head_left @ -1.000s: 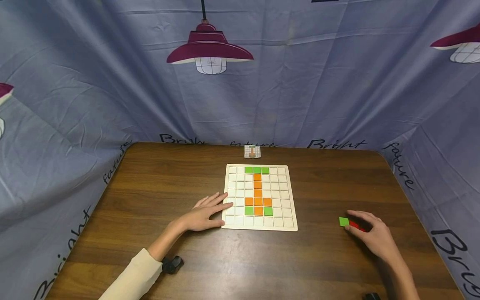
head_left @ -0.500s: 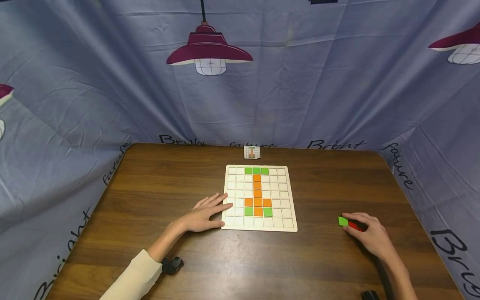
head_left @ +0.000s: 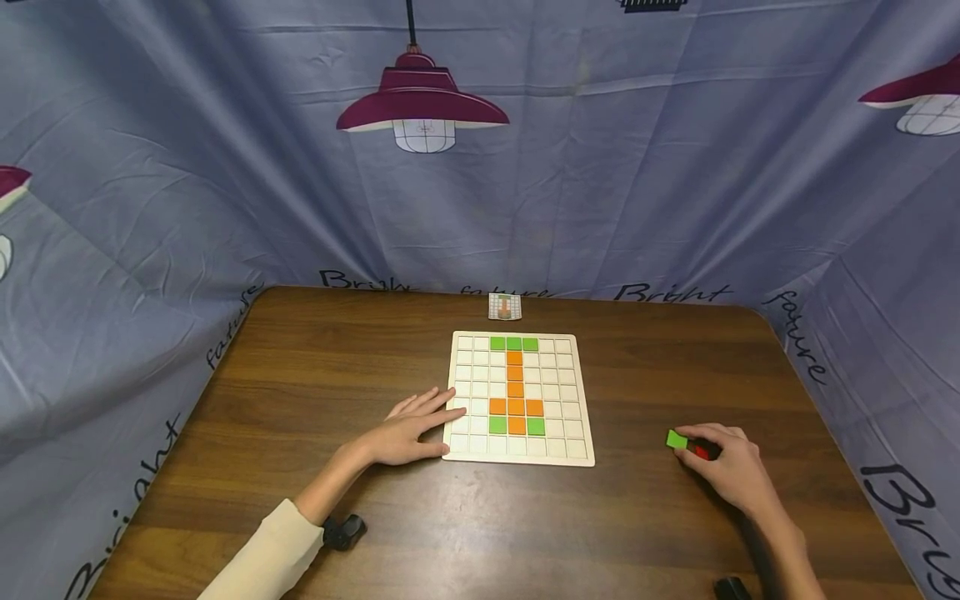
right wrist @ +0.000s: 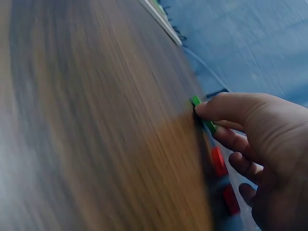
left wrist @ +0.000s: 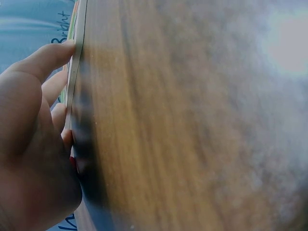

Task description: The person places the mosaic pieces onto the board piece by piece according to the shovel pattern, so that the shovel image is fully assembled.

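My right hand (head_left: 731,468) pinches a small green square tile (head_left: 677,439) between thumb and fingers at the right of the wooden table. Beneath that hand, red pieces (right wrist: 219,161) lie on the tabletop in the right wrist view, partly covered in the head view. A pale gridded board (head_left: 558,389) lies left of it, with orange tiles (head_left: 515,374) in a column and a short crossing row. Green tiles (head_left: 513,343) line its top row, and two more flank the column's lower end. My left hand (head_left: 408,433) rests with spread fingers on the board's left edge.
Behind the board lies a small printed card (head_left: 505,307) with a grid picture. A black device (head_left: 344,532) is at the left wrist, and another (head_left: 731,588) shows near the right forearm. A blue-grey curtain (head_left: 570,183) surrounds the table's back and sides.
My right hand has moved slightly left with the green tile, away from the red pieces. The left hand and the board have stayed in place.
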### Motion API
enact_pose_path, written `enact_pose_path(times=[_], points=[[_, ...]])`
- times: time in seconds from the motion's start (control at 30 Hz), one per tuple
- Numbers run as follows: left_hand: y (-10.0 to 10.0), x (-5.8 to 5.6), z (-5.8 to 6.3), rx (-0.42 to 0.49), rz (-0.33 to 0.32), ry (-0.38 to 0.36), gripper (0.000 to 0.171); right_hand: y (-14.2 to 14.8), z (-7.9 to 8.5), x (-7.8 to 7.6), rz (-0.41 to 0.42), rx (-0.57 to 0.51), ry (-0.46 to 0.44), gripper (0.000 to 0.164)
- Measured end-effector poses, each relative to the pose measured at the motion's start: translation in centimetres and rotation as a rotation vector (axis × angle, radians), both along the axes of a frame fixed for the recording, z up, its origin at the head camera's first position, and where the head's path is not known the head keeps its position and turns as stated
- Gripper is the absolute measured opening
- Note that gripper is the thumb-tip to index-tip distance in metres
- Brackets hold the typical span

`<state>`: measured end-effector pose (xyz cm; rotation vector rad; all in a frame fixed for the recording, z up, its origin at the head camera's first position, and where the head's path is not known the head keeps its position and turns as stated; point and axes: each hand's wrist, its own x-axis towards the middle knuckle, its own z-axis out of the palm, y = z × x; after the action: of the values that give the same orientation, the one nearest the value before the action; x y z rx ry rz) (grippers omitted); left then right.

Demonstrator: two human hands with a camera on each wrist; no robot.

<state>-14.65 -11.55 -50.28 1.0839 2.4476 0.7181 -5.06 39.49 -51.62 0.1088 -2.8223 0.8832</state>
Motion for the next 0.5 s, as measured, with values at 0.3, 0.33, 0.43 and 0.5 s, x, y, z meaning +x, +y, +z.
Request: enact_pose_path(times=[0.3,0.33,0.43,0.5], points=[[0.0,0.0,0.0,-0.004,0.004,0.003,0.059,-4.7,0.1,-1.3,0.093,-0.049,0.035,0.028],[0.0,0.0,0.0,-0.004,0.005,0.002,0.059,-5.3,0.2,-1.5,0.109,-0.059,0.039,0.028],[0.0,0.0,0.0,-0.003,0.006,0.003,0.059,-7.3,0.5,-2.0,0.152,-0.070,0.057,0.028],[0.0,0.0,0.0,-0.002,0.005,0.004,0.059,-8.7,0.6,-2.4,0.179,-0.075,0.065,0.029]])
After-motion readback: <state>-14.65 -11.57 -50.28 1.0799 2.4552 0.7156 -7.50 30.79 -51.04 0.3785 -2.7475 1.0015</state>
